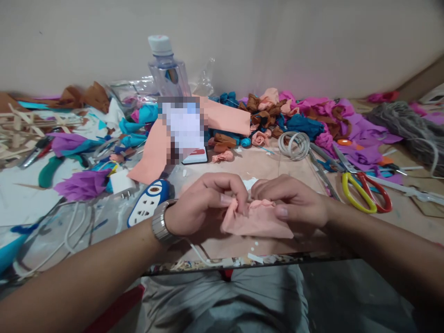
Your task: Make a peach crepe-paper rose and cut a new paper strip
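Note:
A piece of peach crepe paper (258, 224) is held between my two hands above the front of the table, its upper edge gathered and crinkled. My left hand (204, 201), with a metal watch (163, 223) at the wrist, pinches the paper's left end between thumb and fingers. The right end is gripped by my right hand (294, 199), thumb in front and fingers curled behind. Beyond my hands lie a small rolled peach paper rose (222, 157) and larger peach crepe strips (151, 155).
A blue and white power strip (147, 203) and white charger (122, 183) are at left, near a purple paper flower (83, 185). Scissors (359, 192) with yellow and red handles lie at right, beside coiled white cord (294, 146). A bottle (168, 74) stands behind; crepe paper heaps (305, 125) line the wall.

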Action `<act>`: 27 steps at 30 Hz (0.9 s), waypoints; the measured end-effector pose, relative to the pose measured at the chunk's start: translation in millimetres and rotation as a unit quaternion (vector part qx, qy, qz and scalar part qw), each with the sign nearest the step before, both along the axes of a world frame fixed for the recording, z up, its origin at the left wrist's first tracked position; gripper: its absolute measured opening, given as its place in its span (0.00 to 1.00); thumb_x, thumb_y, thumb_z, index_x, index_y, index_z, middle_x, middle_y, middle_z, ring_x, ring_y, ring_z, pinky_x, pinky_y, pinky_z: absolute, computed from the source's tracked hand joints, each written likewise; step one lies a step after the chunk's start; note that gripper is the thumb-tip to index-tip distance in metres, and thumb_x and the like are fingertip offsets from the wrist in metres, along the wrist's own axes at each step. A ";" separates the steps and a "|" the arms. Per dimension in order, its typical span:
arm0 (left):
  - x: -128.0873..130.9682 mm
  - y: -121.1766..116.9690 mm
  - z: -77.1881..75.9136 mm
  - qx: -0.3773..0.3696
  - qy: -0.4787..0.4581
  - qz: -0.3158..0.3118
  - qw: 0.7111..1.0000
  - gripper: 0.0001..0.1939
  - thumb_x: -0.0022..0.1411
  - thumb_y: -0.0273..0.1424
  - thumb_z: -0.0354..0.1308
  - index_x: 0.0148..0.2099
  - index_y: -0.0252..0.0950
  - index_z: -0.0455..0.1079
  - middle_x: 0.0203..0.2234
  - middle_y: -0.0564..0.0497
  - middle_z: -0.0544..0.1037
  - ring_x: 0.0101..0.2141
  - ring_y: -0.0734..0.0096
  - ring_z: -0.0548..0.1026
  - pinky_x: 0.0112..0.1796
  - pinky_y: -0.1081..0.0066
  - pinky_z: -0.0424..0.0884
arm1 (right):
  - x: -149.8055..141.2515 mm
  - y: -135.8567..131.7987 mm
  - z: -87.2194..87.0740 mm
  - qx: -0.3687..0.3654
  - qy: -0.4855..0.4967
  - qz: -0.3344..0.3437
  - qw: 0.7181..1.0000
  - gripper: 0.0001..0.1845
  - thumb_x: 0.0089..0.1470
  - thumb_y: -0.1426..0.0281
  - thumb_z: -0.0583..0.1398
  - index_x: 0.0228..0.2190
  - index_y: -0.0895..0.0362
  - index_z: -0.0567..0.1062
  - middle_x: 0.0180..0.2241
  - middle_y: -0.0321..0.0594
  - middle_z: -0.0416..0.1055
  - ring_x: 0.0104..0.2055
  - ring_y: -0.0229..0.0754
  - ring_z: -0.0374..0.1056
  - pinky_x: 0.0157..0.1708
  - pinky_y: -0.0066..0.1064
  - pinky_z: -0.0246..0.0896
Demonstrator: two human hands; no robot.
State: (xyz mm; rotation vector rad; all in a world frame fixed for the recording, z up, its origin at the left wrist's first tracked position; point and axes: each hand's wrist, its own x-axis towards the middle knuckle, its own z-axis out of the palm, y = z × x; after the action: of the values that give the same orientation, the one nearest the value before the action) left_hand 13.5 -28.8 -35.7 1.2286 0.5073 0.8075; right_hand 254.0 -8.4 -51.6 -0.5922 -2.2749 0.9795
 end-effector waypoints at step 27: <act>-10.4 13.1 7.5 0.180 -0.019 0.193 0.964 0.06 0.58 0.27 0.57 0.30 0.35 0.74 0.25 0.50 0.73 0.29 0.69 0.70 0.33 0.68 0.64 | 36.8 28.7 38.8 0.369 -0.054 -0.162 0.913 0.07 0.55 0.66 0.69 0.31 0.51 0.75 0.21 0.33 0.70 0.26 0.39 0.64 0.37 0.37 0.60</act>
State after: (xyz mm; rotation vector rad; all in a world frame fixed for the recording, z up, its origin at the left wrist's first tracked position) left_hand 3.2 -15.7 -28.2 1.4657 0.5959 1.2938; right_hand 290.8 20.2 -12.8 -0.6520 -2.3058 -0.1004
